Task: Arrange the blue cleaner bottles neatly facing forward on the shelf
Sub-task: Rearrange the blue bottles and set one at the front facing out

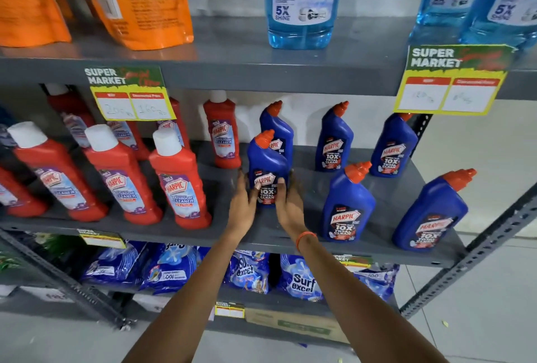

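Hands framed the work: the left hand (243, 203) and the right hand (287, 206) cupped one blue bottle (268, 168) from either side, fingers wrapped loosely around its lower body, on the middle shelf (203, 226), just right of the red bottles (177, 179); its label faced forward already; a good finish probably meant sliding it level with the front-row bottles (347, 206) to the right, base flat, without nudging the bottle behind (277, 130).

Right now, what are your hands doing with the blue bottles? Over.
Left hand, right hand both gripping front blue bottle. Label faces forward. Nothing in the way.
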Demonstrator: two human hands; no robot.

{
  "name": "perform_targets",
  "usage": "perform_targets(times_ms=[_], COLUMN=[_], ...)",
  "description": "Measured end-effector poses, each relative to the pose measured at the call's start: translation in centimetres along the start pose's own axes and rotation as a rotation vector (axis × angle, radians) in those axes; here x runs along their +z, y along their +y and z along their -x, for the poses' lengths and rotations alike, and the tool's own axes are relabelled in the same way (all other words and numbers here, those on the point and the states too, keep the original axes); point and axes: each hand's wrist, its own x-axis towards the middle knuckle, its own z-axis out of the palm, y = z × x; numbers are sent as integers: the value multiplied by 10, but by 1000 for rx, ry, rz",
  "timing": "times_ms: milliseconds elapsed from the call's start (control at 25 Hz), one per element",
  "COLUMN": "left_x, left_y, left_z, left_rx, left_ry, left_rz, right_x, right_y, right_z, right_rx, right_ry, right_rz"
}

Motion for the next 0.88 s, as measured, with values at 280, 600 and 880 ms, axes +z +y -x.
perform_targets(times_ms=[280, 600, 880], left_x=[-8, -10, -9], left_y=[-9, -24, -32], left_z=[-13, 34, 47], left_rx=[-97, -90, -152], left_ry=[-123, -58, -35], left_rz=[142, 90, 40], right_x=[-5, -7, -8], right_y=[14, 24, 22], right_z=[1, 45, 58], right_rx=[90, 6, 5], right_ry=[-120, -38, -18], right_rz=[-65, -66, -79])
